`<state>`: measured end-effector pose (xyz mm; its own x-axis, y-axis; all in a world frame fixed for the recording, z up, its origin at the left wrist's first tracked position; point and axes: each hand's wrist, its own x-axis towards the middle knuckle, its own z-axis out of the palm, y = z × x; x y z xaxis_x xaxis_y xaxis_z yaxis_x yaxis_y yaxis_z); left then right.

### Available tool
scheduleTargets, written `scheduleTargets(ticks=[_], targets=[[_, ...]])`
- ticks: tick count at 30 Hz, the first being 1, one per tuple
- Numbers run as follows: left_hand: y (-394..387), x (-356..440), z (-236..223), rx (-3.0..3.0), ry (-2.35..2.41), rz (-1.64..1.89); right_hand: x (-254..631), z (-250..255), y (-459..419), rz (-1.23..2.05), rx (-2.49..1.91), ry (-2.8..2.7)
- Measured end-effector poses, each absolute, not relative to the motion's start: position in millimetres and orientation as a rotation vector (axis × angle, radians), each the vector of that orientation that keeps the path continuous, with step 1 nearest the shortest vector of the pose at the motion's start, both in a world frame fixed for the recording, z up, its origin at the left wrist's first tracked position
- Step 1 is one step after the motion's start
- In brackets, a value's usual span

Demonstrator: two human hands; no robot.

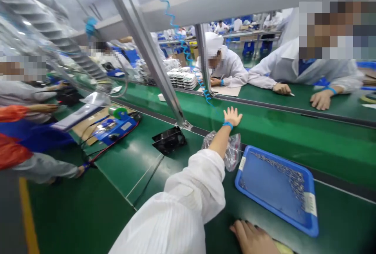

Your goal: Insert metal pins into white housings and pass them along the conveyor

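Observation:
My left hand (233, 117) stretches far forward over the green conveyor belt (264, 125), palm down, fingers spread, holding nothing. A blue band circles its wrist. Beneath that forearm lies a clear plastic bag (233, 152), partly hidden by the arm. Low in the head view, my right hand (255, 238) rests over the green table, its fingers loosely extended and partly cut off by the frame. Something yellow (283, 247) shows beside it, too little to name. Between the hands and the belt sits a blue tray (276, 220) with many small metal parts along its far and right sides.
Left of my arm stands a black fan (169, 140) with a cable. Farther left is a blue soldering station (116, 128) with a solder spool. A metal post (152, 54) slants up from the belt's edge. Across the belt, co-workers sit near stacked white parts (182, 78).

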<state>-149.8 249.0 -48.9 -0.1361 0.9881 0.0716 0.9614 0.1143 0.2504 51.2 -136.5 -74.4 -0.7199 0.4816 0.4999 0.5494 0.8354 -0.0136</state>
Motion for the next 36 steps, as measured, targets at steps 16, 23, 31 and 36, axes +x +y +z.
scheduleTargets(ticks=[16,23,31,36], targets=[[266,-192,-60,1.982,2.245,0.366,54,-58,-141,-0.040,-0.869,-2.681],[270,-211,-62,1.988,2.247,0.334,55,-59,-140,-0.021,-0.864,-2.704],[274,-229,-62,1.971,2.257,0.280,55,-58,-137,0.090,-0.842,-2.824],[271,-238,-53,1.944,2.271,0.225,54,-60,-134,0.062,-0.816,-2.770]])
